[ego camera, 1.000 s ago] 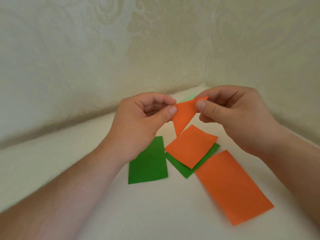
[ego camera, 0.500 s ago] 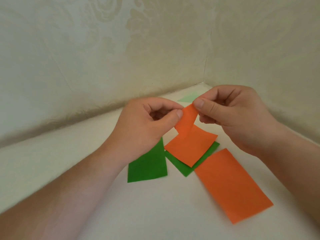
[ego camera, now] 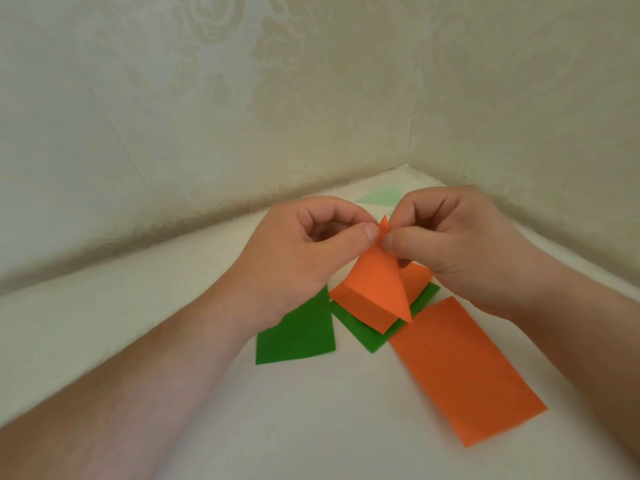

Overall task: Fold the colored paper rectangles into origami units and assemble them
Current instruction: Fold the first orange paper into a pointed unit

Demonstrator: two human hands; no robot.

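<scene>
Both hands hold a folded orange paper piece (ego camera: 382, 284) above the table. My left hand (ego camera: 304, 251) pinches its upper tip between thumb and forefinger; my right hand (ego camera: 460, 244) pinches the same tip from the other side. The piece hangs down to a point. Beneath it lie another orange paper (ego camera: 363, 308) on a green paper (ego camera: 367, 336). A second green rectangle (ego camera: 299, 332) lies to the left, partly under my left wrist. A large flat orange rectangle (ego camera: 464, 372) lies to the right.
The white table surface (ego camera: 277, 417) meets cream patterned walls (ego camera: 242, 98) in a corner just behind the hands. A pale green paper (ego camera: 379, 196) lies in that corner, partly hidden by my hands.
My hands have come closer together, both now pinching the top tip of the orange piece. The piece has turned and hangs lower, point down over the papers.
</scene>
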